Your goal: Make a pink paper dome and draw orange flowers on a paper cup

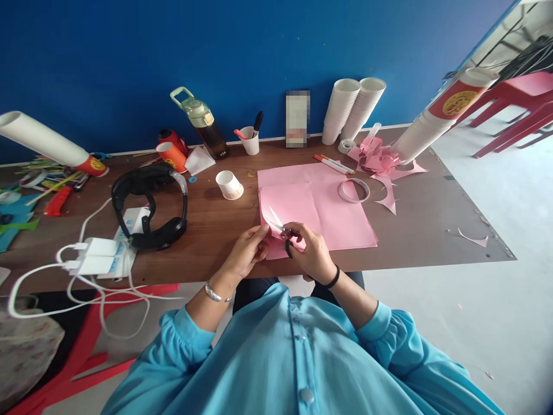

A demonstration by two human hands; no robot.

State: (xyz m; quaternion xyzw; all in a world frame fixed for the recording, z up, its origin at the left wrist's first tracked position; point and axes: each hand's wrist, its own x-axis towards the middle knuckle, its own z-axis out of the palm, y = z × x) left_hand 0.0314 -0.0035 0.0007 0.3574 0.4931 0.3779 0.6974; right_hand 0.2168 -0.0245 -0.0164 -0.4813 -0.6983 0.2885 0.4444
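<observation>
My right hand [311, 249] is closed round the black handles of a pair of scissors [276, 222], whose blades point up and left, apart from each other. My left hand [248, 251] pinches a small pink paper piece [273, 231] close to the blades; much of this piece is hidden by my fingers. Beneath both hands lie sheets of pink paper [341, 222] near the table's front edge. A roll of tape [354, 190] rests on the sheets at the right, and markers [334, 164] lie along their far edge.
Pink paper scraps [380, 158] are heaped at the right. Stacked paper cups [341, 112] stand by the wall. A single paper cup [230, 185], a bottle [205, 124], a black headset [151, 204] and a white power strip [132, 222] with cables occupy the left side.
</observation>
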